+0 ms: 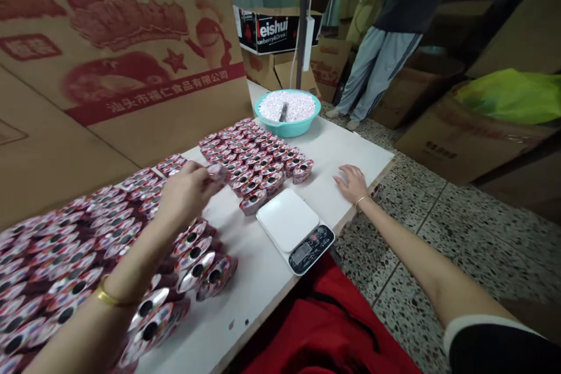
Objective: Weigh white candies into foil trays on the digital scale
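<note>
My left hand (190, 187) is closed around the edge of a small foil pouch (218, 173), a little blurred, over the gap between two groups of pouches. Many red-and-silver pouches (262, 162) with dark round openings stand in tight rows beyond it, and another large group (105, 219) spreads to the left, partly behind my forearm. My right hand (352, 184) lies on the white table (346, 143) near its right edge, fingers spread, holding nothing. Between the hands sits a white kitchen scale (289, 222) with a black control panel; its platform is bare.
At the table's far end stands a turquoise basin (287, 127) of small pale pieces, a dark-handled tool (284, 111) stuck in them. A large carton (118, 99) walls the left side. Another person (385, 58) stands beyond, near boxes (486, 134) on the speckled floor.
</note>
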Tool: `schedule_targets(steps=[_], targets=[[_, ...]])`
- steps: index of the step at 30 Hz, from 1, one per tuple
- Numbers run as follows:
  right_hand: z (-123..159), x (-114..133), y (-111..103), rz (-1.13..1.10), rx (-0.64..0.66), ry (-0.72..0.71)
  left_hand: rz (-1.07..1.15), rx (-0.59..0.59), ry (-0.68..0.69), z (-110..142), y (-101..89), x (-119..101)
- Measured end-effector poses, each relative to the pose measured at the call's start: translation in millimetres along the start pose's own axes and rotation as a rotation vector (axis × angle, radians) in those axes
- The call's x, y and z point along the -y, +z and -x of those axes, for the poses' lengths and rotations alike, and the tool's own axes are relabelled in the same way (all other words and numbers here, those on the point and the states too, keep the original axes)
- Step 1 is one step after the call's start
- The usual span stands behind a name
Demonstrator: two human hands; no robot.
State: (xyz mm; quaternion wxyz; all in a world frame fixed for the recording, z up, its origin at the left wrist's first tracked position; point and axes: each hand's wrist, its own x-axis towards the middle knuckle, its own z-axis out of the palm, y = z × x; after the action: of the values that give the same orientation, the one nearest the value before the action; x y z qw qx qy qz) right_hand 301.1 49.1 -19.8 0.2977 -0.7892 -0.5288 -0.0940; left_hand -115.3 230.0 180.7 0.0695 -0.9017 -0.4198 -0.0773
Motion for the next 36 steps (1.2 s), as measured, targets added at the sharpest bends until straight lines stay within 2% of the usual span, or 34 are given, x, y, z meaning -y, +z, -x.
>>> schedule_targets(steps=[3,7,9,12,15,17,18,20,23,25,27,30,33,36], targets=[[1,1,-1,-0.009,-0.008,0.003,0.168,0.073,0.102,18,-3.2,-59],[2,3,-2,-0.059,-0.013,-0.016,0.244,0.166,0.144,29,15.0,-129],[1,3,-4,-0.099,-0.015,-0.028,0.238,0.190,0.140,28,26.6,-152],[-1,2,-8,-0.180,-0.001,-0.048,0.248,0.219,0.113,25,39.3,-170],[1,6,-15,-0.271,0.031,-0.042,0.309,0.197,0.100,29,42.4,-172],[6,15,-20,-0.328,0.064,-0.022,0.393,0.124,0.085,41,40.1,-166],[11,23,-23,-0.367,0.102,-0.013,0.448,0.091,0.046,51,38.7,-163],[20,44,-29,-0.494,0.253,0.012,0.563,0.076,-0.120,75,37.9,-155],[31,77,-37,-0.715,0.544,0.056,0.748,0.212,-0.413,113,48.6,-147],[33,94,-38,-0.798,0.669,0.045,0.867,0.306,-0.516,127,63.2,-146],[33,105,-36,-0.834,0.733,0.023,0.933,0.337,-0.541,129,77.9,-143],[34,111,-32,-0.821,0.732,0.045,0.860,0.308,-0.494,112,89.6,-133],[41,115,-34,-0.814,0.688,0.095,0.760,0.311,-0.471,96,88.6,-118],[51,122,-41,-0.869,0.693,0.145,0.751,0.365,-0.462,97,83.3,-112]])
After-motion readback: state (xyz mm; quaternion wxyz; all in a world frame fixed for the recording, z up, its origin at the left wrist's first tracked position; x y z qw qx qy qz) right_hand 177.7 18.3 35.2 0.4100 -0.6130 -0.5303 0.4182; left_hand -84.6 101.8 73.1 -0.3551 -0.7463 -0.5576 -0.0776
